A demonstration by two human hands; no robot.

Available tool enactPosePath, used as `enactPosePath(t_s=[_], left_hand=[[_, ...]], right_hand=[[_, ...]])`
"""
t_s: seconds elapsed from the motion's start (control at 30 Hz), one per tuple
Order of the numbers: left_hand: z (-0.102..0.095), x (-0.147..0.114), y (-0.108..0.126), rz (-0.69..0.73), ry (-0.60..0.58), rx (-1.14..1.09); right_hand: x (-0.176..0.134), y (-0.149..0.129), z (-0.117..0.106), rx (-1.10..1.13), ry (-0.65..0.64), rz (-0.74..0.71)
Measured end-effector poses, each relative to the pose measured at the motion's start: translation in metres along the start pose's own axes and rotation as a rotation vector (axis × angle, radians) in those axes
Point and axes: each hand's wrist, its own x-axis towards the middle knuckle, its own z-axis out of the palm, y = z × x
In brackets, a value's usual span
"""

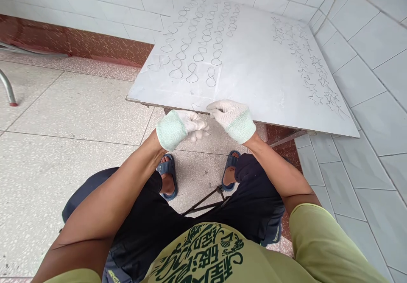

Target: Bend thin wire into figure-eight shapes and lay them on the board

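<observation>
At the near edge of the white board, my left hand (193, 126), in a white glove with a pale green cuff, is closed with its fingers curled. A thin bent wire (196, 105) rises from its fingertips. My right hand (227, 111), gloved the same way, has thumb and fingers pinched together just beside it, at the wire; the exact grip is too small to see clearly. Several wire figure-eights (192, 73) lie in rows on the left of the board. Star-shaped wires (314, 95) form rows along its right side.
The white board (251, 66) sits in a tiled corner, against the wall (365, 75). Below it are my sandalled feet (168, 177) and dark metal stool legs (206, 202). A metal leg with a red foot (8, 88) stands at the far left.
</observation>
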Motion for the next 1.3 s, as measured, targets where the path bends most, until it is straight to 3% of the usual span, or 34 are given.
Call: enactPosePath(t_s=[0.23,0.4,0.6,0.77,0.9,1.1,1.3], left_hand=[[0.002,0.000,0.012,-0.043,0.016,0.063],[0.008,-0.008,0.019,-0.037,0.057,0.162],[0.011,-0.006,0.016,-0.025,0.004,0.196],[0.006,-0.001,0.014,-0.041,-0.001,0.343],[0.002,-0.010,0.028,0.031,0.075,0.461],[0.008,-0.020,0.034,0.072,0.370,0.316],[0.015,-0.012,0.021,0.216,0.376,0.176]], right_hand=[[0.004,0.001,0.006,0.034,-0.039,0.033],[-0.003,-0.008,0.010,-0.117,-0.105,-0.101],[-0.006,-0.006,0.014,-0.285,-0.009,-0.124],[-0.006,-0.005,0.014,-0.214,-0.002,-0.103],[-0.008,-0.012,0.012,-0.141,0.016,-0.033],[-0.008,-0.014,0.007,-0.041,-0.032,0.022],[0.001,-0.008,-0.004,-0.046,-0.099,0.022]])
